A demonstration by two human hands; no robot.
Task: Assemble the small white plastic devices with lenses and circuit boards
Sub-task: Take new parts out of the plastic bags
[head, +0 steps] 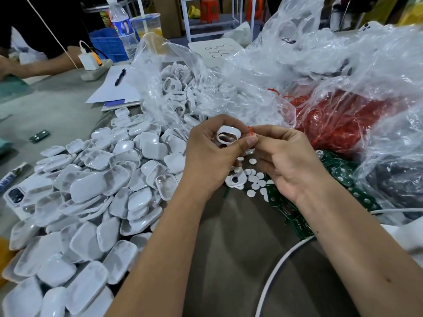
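My left hand [212, 154] grips a small white plastic frame [229, 136] with a cut-out opening, held above the table. My right hand [283, 159] pinches a small red piece [250, 130] at the frame's right edge. Below the hands lie several small white round discs [255, 179] and another white frame [235, 180]. Green circuit boards [295, 211] lie under and right of my right wrist. A big heap of white plastic shells [96, 191] covers the table on the left.
Clear plastic bags hold more white frames [176, 88] and red parts [343, 120]. A phone [16, 197] lies at the left, papers with a pen [120, 76] and a water bottle [122, 26] behind. Another person's arm [45, 65] rests far left. A white cable [281, 266] curves at lower right.
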